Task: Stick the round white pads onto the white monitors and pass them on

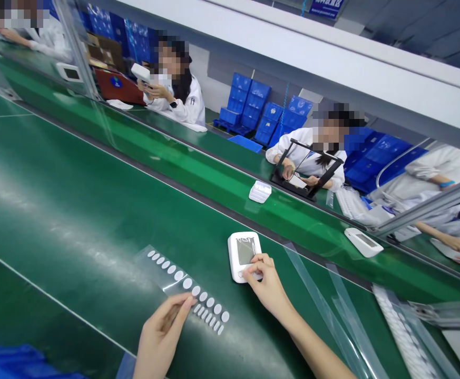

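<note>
Green conveyor belt (75, 210) running diagonally across the view, a second green strip beyond it, clear partitions between, stacked blue crates (253, 105) at the back wall.

Right hand (267, 284) on the near edge of a white device with a grey screen (244, 255), lying flat on the belt. Fingertips curled and pinched at the device's lower right corner, thumb and forefinger touching the casing just below the screen. Device directly ahead of that hand, well apart from the left one.

Left hand (162, 334) lower, loosely open, fingers stretched forward, forefinger tip resting on a clear film sheet carrying white round stickers (192, 292). Stickers in a slanted row, small ovals toward the far end, a tighter cluster near the fingertip. Nothing gripped; contact by fingertip only. Sheet between the two hands, nearer the left.

Long clear film strips (332, 310) lying on the belt to the right of the right forearm.

Across the line: another white device (363, 242) on the far strip, a small stack of white casings (260, 191) left of it. Opposite, a person in a white coat (182, 100) holding a white unit up; a second person (312, 158) bent over a black frame fixture (309, 171). More white sleeves at the far right edge.
</note>
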`<state>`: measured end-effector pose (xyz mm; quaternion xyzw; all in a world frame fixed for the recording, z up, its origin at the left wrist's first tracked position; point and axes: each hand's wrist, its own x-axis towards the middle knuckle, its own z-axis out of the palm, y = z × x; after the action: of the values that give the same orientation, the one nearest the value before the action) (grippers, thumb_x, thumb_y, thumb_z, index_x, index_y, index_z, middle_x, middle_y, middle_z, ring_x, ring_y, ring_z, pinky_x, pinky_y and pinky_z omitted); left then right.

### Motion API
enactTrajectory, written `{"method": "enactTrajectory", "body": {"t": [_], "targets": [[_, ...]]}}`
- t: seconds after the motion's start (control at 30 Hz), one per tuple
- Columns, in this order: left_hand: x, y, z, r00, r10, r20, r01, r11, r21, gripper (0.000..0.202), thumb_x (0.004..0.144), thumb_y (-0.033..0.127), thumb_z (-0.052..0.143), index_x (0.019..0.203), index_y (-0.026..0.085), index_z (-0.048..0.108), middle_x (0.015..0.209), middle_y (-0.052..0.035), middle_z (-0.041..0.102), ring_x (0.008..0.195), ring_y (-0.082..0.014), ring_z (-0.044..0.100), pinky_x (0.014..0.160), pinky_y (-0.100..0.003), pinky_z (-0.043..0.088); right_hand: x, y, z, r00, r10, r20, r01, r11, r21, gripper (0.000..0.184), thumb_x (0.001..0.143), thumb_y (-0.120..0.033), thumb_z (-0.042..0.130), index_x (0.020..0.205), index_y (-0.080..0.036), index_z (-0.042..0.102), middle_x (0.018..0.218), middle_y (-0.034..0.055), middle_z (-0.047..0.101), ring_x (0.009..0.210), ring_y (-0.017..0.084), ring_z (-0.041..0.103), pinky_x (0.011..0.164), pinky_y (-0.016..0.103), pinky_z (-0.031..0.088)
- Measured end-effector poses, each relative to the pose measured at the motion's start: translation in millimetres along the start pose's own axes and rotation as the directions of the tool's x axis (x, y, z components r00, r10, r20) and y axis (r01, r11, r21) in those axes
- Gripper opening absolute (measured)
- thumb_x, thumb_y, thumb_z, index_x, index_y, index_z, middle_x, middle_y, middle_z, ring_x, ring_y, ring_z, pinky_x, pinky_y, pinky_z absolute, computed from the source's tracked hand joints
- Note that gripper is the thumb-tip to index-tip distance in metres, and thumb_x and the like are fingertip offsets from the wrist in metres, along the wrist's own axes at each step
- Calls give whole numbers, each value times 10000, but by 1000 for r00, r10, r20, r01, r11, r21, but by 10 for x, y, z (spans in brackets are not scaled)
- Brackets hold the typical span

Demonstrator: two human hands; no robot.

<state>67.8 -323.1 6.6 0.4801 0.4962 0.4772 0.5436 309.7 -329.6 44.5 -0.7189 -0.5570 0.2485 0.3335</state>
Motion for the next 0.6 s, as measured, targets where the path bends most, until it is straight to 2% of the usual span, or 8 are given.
{"method": "enactTrajectory", "body": {"t": [0.33,0.6], "targets": [[1,5,11,1000,-16,-4,16,1000,-21,324,685,483,733,782,174,729,826,-77,769,810,-240,738,786,-231,580,12,52,29,1000,-12,13,12,999,-37,165,820,-298,607,685,-203,608,1069,82,501,999,260,460,823,393,417],[0,-11,11,1000,-10,-9,10,1000,25,340,702,495,715,788,167,726,843,-83,764,830,-254,732,816,-274,579,27,19,-7,999,-8,42,9,999,-31,132,826,-292,610,723,-209,623,1068,80,513,1008,263,461,817,402,424]]}}
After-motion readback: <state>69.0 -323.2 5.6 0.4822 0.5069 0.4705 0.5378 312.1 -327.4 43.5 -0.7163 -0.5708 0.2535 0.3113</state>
